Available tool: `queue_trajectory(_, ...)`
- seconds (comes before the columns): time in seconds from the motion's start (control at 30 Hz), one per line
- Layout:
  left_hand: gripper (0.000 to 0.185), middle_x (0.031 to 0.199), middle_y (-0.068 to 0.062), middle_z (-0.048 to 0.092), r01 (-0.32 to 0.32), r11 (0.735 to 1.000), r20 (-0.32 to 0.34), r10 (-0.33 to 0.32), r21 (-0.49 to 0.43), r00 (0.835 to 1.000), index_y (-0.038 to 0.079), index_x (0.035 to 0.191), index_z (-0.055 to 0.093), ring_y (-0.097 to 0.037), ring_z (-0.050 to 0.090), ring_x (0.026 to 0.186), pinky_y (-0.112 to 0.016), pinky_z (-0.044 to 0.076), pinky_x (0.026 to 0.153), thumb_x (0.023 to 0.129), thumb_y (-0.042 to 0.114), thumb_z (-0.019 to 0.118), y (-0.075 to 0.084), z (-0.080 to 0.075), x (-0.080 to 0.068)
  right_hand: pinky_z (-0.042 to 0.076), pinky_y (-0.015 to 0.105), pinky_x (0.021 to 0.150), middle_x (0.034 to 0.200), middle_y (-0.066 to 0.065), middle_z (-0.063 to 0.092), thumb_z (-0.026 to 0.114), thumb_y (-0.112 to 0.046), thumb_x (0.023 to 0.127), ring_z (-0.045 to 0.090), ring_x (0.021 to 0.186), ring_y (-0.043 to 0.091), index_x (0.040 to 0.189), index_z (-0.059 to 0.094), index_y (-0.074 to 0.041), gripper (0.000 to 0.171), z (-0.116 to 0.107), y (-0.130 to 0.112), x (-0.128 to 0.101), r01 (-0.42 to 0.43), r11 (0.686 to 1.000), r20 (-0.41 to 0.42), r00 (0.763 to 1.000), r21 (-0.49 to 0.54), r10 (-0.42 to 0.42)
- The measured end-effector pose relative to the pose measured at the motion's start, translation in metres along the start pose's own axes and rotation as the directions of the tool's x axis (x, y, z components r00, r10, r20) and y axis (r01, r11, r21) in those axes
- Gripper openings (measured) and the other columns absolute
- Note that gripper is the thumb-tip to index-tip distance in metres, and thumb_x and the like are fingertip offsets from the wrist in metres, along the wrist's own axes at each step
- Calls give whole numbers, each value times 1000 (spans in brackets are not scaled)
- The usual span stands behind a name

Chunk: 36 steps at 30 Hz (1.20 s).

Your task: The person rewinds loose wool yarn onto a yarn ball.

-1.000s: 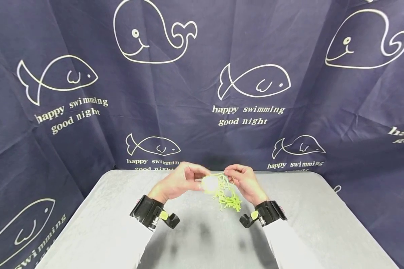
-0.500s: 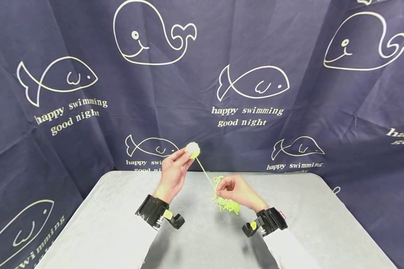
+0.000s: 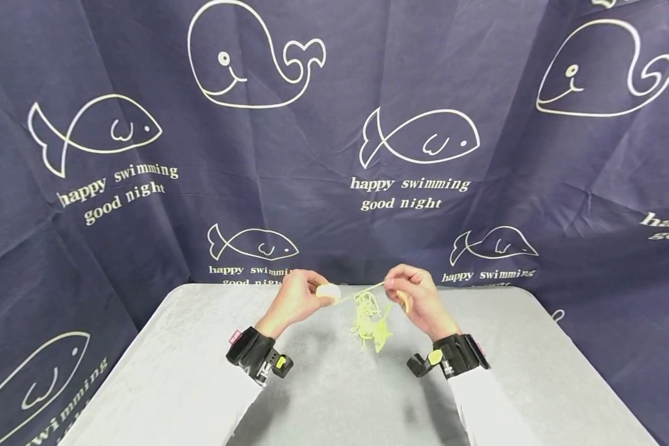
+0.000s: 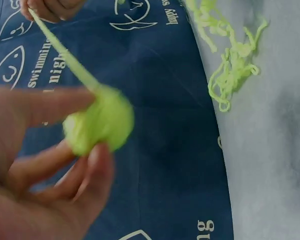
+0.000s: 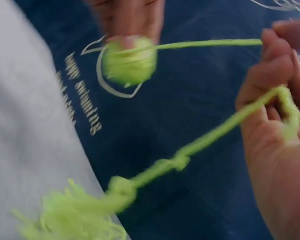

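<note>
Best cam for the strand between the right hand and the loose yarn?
Right wrist: the strand runs close up and uncovered from the right hand to the loose yarn, its knot-like lumps visible. Head shows only a short, pale stretch. Left wrist shows no clear trace of it.

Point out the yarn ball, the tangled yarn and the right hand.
Yarn ball (image 4: 112, 119), left wrist view: its rounded side.
Tangled yarn (image 3: 376, 331), head view: the tangle's lower part.
Right hand (image 3: 420, 300), head view: middle of the hand.
</note>
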State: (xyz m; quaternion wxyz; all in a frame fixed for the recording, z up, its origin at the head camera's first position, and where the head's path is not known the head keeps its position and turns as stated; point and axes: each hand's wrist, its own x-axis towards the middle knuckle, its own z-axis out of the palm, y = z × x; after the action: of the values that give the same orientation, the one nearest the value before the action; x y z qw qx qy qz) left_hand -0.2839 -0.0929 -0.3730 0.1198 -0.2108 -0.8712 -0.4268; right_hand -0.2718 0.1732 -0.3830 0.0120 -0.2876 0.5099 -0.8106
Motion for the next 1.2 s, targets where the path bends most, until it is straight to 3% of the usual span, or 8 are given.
queue_trajectory(0.1, 24, 79, -3, 73, -24, 999, 266, 29, -24, 963, 4, 89, 77, -9, 65, 68, -28, 55, 65, 70, 6, 90, 1, -4, -1, 47, 17, 62, 80, 3, 67, 46, 11, 96, 58, 67, 9, 88, 70, -6, 31, -5, -3, 5, 13, 989, -118, 993, 150, 5)
queue_trajectory(0.27, 26, 88, -3, 75, -10, 965, 579, 165, -262, 798, -1, 97, 77, -10, 68, 78, -26, 58, 72, 73, 1, 86, 2, -8, -4, 46, 16, 59, 81, 4, 67, 38, 11, 100, 58, 67, 9, 86, 68, -4, 36, -15, 2, 14, 3, 958, -259, 963, 286, 74)
queue_trajectory(0.43, 33, 98, -7, 75, 95, 762, 573, 392, -641, 720, -15, 108, 68, -16, 69, 89, -29, 60, 78, 79, -6, 78, 6, -9, -1, 46, 13, 57, 79, 4, 67, 45, 11, 99, 58, 65, 8, 86, 68, -5, 32, -19, 18, 20, -71, 973, -335, 931, 221, 144)
queue_trajectory(0.67, 29, 107, -4, 74, 95, 415, 289, 436, -905, 852, 11, 110, 75, -15, 68, 96, -28, 57, 86, 87, -5, 68, 17, -6, 10, 51, 18, 60, 82, 5, 69, 60, 10, 94, 59, 68, 11, 92, 71, 1, 14, -7, 43, 13, -217, 973, -327, 928, -74, 182)
queue_trajectory(0.87, 33, 106, -4, 74, 48, 213, 80, 143, -976, 986, 12, 103, 76, -15, 69, 96, -26, 57, 83, 93, -12, 54, 23, 2, 21, 50, 22, 60, 79, 4, 68, 70, 2, 90, 58, 66, 12, 98, 68, 13, 14, 11, 46, 2, -268, 884, -256, 950, -384, 177)
queue_trajectory(0.97, 37, 99, -4, 73, 21, 202, 14, -32, -979, 999, 11, 97, 74, -15, 69, 91, -26, 58, 79, 93, -16, 50, 22, 5, 27, 48, 22, 59, 77, 5, 66, 72, 0, 88, 57, 64, 11, 96, 69, 11, 14, 19, 41, -4, -241, 831, -221, 964, -502, 146)
queue_trajectory(1.03, 32, 94, -4, 72, 4, 252, -28, -123, -968, 992, 6, 97, 73, -14, 69, 86, -26, 59, 76, 91, -18, 53, 19, 8, 30, 47, 21, 57, 76, 5, 66, 73, 0, 88, 56, 63, 11, 95, 70, 9, 12, 24, 35, -7, -207, 804, -197, 974, -557, 114)
queue_trajectory(1.2, 25, 88, -6, 72, -1, 535, -135, -211, -845, 968, -11, 108, 69, -13, 69, 78, -25, 60, 72, 83, -13, 72, 1, 20, 38, 48, 21, 55, 72, 2, 65, 74, -2, 87, 57, 60, 10, 92, 72, 3, 7, 30, 18, -9, -122, 750, -150, 988, -650, 31)
